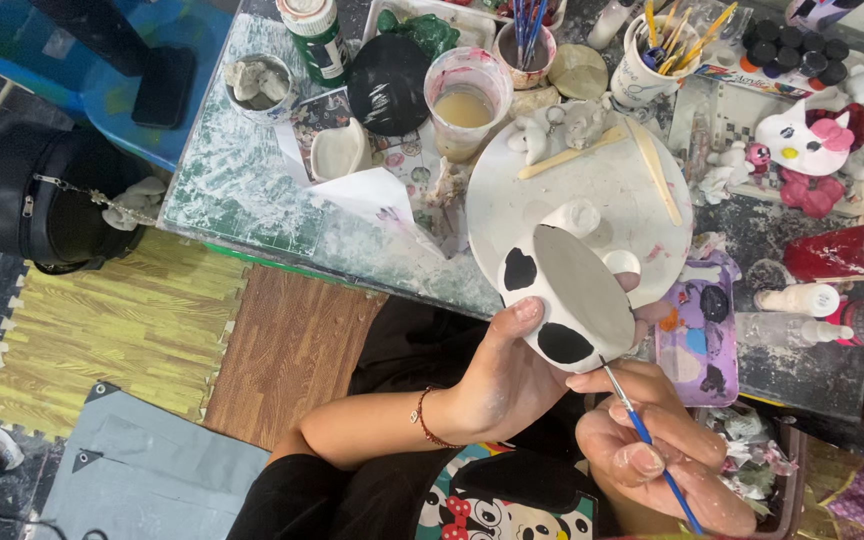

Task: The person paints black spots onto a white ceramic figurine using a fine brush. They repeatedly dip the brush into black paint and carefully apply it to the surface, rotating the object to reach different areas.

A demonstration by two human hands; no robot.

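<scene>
Over messy table (252, 190), left hand (497, 385) holds spotted bowl (572, 295) (tilted), right hand (652, 455) w/ brush (642, 435).

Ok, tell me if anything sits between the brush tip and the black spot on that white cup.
Nothing visible does. The brush in the right hand has its tip at the edge of the lower black spot on the white cup, which the left hand holds.

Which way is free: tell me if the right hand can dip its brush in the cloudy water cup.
Probably yes: the right hand holds the brush, but the white bowl in the left hand lies between it and the water cup.
</scene>
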